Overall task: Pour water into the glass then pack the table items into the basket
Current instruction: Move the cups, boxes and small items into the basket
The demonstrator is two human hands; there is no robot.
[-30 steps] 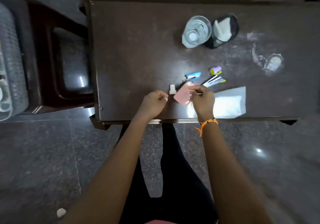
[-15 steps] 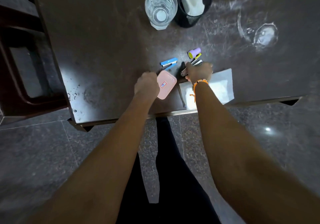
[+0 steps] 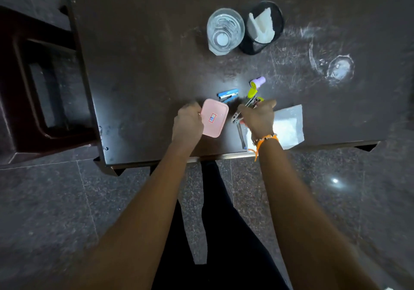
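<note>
Two hands over the near edge of a dark surface (image 3: 139,70). Left hand (image 3: 188,125) curled around the left end of a pink case (image 3: 214,117), grip closed on it, red-and-white sticker facing up. Right hand (image 3: 257,116) closed around a bundle of pens (image 3: 248,103), tips jutting near-left and a yellow cap (image 3: 252,92) pointing far; orange bracelet (image 3: 265,138) on that wrist. Blue stapler (image 3: 228,94) lying just beyond the case, apart from it. Purple cap-shaped piece (image 3: 258,81) a little farther off, right of the stapler. White paper sheet (image 3: 287,127) flat under and to the right of the right hand, close to the near edge. Far side: clear glass (image 3: 225,31) with water inside, touching or just beside a black mesh cup (image 3: 265,27) to its right, white tissue (image 3: 263,26) tucked in the cup. Wet ring marks (image 3: 336,65) on the right part of the surface. Dark wooden chair (image 3: 38,83) left of the surface. No basket in view.
</note>
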